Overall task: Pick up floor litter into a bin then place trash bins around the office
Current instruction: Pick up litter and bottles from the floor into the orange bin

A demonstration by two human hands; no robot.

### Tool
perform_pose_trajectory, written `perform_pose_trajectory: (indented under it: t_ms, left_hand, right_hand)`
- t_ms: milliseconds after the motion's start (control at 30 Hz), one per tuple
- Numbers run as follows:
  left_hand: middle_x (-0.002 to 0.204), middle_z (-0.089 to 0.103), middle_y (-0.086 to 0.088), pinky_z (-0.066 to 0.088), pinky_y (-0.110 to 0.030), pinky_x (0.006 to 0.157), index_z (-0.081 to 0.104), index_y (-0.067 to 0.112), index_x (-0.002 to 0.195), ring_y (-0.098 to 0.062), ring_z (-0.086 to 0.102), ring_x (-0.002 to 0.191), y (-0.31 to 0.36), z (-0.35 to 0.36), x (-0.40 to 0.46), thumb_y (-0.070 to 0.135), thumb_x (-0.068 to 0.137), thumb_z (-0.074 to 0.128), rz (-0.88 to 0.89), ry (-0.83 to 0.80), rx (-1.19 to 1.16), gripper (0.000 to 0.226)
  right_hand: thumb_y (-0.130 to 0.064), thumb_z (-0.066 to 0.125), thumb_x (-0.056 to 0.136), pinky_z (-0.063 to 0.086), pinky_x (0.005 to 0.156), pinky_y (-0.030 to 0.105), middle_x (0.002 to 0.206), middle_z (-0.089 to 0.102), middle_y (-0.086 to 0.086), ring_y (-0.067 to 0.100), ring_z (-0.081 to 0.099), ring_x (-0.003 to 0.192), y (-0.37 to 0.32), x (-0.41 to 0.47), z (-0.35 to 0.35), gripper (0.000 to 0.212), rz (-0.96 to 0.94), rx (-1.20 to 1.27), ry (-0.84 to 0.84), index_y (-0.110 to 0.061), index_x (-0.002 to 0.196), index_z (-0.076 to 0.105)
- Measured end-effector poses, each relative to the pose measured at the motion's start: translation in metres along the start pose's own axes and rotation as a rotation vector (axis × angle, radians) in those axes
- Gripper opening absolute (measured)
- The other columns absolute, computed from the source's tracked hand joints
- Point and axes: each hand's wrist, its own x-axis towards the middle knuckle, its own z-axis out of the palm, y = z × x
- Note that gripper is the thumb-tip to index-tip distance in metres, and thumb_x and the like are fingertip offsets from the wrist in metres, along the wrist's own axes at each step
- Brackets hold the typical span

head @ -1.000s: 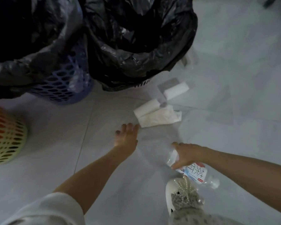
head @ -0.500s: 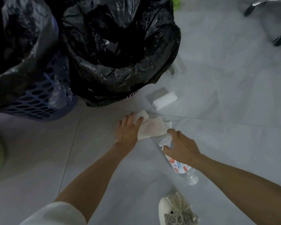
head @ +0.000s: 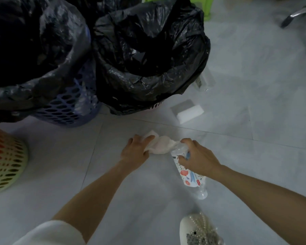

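Head view, looking down at a pale tiled floor (head: 254, 174). Near the centre of the frame, the left hand (head: 136, 151) lay on a crumpled white tissue (head: 160, 145) on the floor, its fingers curled over the tissue's left end and gripping it. Just to the right, the right hand (head: 198, 160) gripped a clear plastic bottle (head: 191, 177) with a printed label, fingers wrapped round its upper end; the bottle slanted toward the lower right, its far end close to the floor. The fingertips of the right hand touched the right edge of the tissue.

A second piece of litter, a small white block (head: 191, 114), lay on the floor at centre right, apart from both hands. Beyond it, a clear wrapper (head: 206, 81) lay beside the nearer bin.

In the upper part of the frame stood two bins lined with black plastic bags: a blue perforated bin (head: 65, 110) at upper left and a pink-rimmed bin (head: 148, 68) at upper centre, the two touching. A yellow-green lattice basket (head: 5, 163) showed at the left edge. A white beaded shoe (head: 198, 228) appeared at the bottom right, a white sleeve (head: 49, 234) at the bottom left, and a metal chair leg (head: 297, 15) at the upper right.
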Motion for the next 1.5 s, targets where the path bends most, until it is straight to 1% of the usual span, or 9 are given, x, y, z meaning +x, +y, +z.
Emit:
perform_pose_trajectory:
  t_ms: [200,400,533,767,900,1067,1200,1333,1500]
  left_hand:
    - [0.12,0.052,-0.019,0.055,-0.047,0.076,0.028,0.041,0.133,-0.043,0.053,0.103,-0.054,-0.058,-0.065,0.024,0.082,0.047,0.039,0.173,-0.064,0.057]
    - [0.132,0.042,-0.011,0.046,-0.04,0.092,0.033,0.036,0.145,-0.031,0.042,0.121,-0.108,-0.119,-0.136,0.024,0.089,0.053,-0.179,0.36,0.033,0.061]
    - [0.12,0.05,-0.014,0.047,-0.047,0.091,0.035,0.039,0.137,-0.036,0.05,0.109,-0.126,-0.172,-0.182,0.027,0.08,0.05,-0.257,0.624,-0.035,0.061]
    - [0.135,0.041,-0.01,0.038,-0.039,0.099,0.035,0.031,0.143,-0.027,0.044,0.119,-0.172,-0.256,-0.238,0.022,0.089,0.057,-0.613,1.183,-0.209,0.059]
    - [0.14,0.035,-0.013,0.036,-0.04,0.106,0.028,0.024,0.147,-0.03,0.04,0.127,-0.213,-0.276,-0.256,0.025,0.089,0.06,-0.794,1.208,-0.285,0.066]
    - [0.16,0.012,-0.01,0.016,-0.051,0.119,0.003,0.025,0.153,-0.034,0.01,0.147,-0.249,-0.263,-0.264,0.026,0.086,0.06,-0.937,0.919,-0.377,0.088]
    - [0.162,-0.002,0.002,0.006,-0.058,0.117,-0.014,0.032,0.15,-0.03,-0.001,0.15,-0.253,-0.233,-0.265,0.039,0.092,0.047,-0.999,0.659,-0.277,0.085]
    - [0.161,0.013,-0.005,0.012,-0.053,0.119,0.01,0.023,0.153,-0.027,0.015,0.148,-0.264,-0.213,-0.268,0.046,0.099,0.027,-0.956,0.385,-0.231,0.061]
    - [0.124,0.063,-0.011,0.045,-0.039,0.095,0.057,0.011,0.124,-0.03,0.059,0.111,-0.265,-0.216,-0.277,0.018,0.092,0.045,-0.986,0.976,-0.216,0.035]
  right_hand:
    - [-0.039,0.054,0.085,0.051,0.08,0.03,0.135,0.047,0.0,0.02,0.062,0.104,-0.066,0.007,-0.011,0.058,-0.256,-0.026,-0.078,-0.028,0.137,0.031]
    - [-0.038,0.057,0.081,0.053,0.076,0.028,0.117,0.053,-0.005,0.013,0.058,0.095,-0.17,0.006,-0.012,0.051,-0.573,0.044,-0.128,-0.026,0.128,0.042]
    - [-0.058,0.044,0.062,0.053,0.079,0.031,0.109,0.054,-0.008,0.016,0.061,0.096,-0.247,0.006,-0.018,0.074,-0.782,0.238,-0.015,-0.02,0.125,0.049]
    - [-0.052,0.044,0.072,0.048,0.07,0.013,0.098,0.052,-0.015,-0.007,0.057,0.086,-0.368,0.003,-0.048,0.059,-0.931,0.846,0.204,-0.012,0.115,0.048]
    - [-0.039,0.051,0.08,0.048,0.076,0.018,0.098,0.052,-0.017,-0.006,0.057,0.087,-0.414,-0.003,-0.052,0.04,-0.828,1.153,0.322,-0.019,0.114,0.045]
    - [-0.02,0.062,0.085,0.034,0.081,-0.006,0.117,0.042,0.0,0.005,0.044,0.102,-0.455,-0.01,-0.027,0.057,-0.982,0.768,0.376,-0.011,0.138,0.041]
    - [-0.009,0.055,0.089,0.05,0.088,0.028,0.123,0.042,0.014,0.019,0.051,0.103,-0.469,-0.007,0.004,0.049,-1.077,0.409,0.426,-0.01,0.138,0.046]
    - [-0.018,0.053,0.09,0.054,0.086,0.043,0.138,0.045,0.014,0.031,0.046,0.126,-0.473,0.0,0.024,0.038,-1.053,0.003,0.499,-0.007,0.126,0.056]
    - [-0.016,0.051,0.086,0.028,0.116,0.046,0.155,0.024,0.01,0.028,0.024,0.143,-0.494,0.006,0.021,0.066,-1.168,-0.067,0.401,-0.012,0.148,0.027]
